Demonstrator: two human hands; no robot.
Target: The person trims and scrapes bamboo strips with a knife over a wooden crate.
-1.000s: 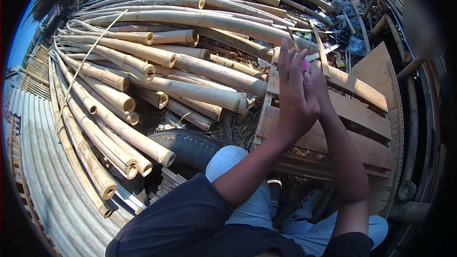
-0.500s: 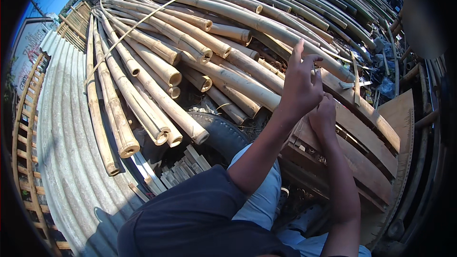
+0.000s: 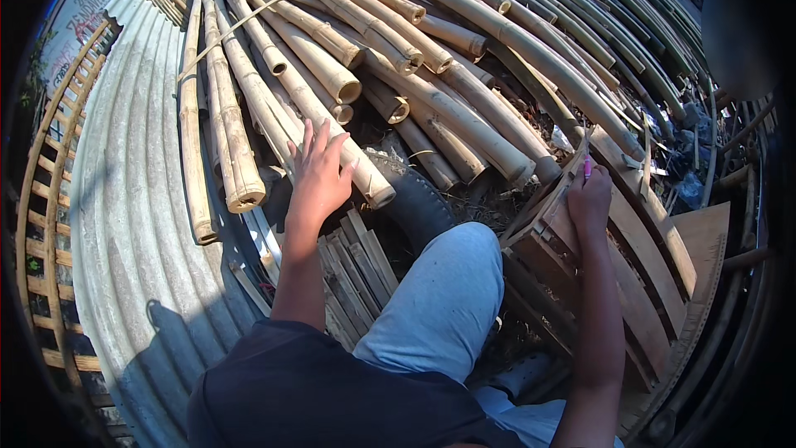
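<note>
My left hand (image 3: 319, 182) reaches over the pile of bamboo poles with its fingers spread and nothing in them. Nearest to it is the cut end of a pale bamboo pole (image 3: 375, 187); whether the fingers touch it I cannot tell. Over the wooden slats (image 3: 647, 241) at the right, my right hand (image 3: 590, 203) is closed round a small pink-handled tool (image 3: 588, 168). A narrow tip seems to point up from it, too small to make out.
A corrugated metal sheet (image 3: 137, 199) lies along the left, with a bamboo lattice (image 3: 54, 191) beyond it. Thin wooden strips (image 3: 352, 270) are stacked beside my knee, near a dark tyre (image 3: 414, 199). A plywood sheet (image 3: 705, 241) leans at the right.
My left hand has come away from my right hand and moved left over the bamboo ends. The right hand is slightly farther right, its pink-handled tool now showing. The view has shifted.
</note>
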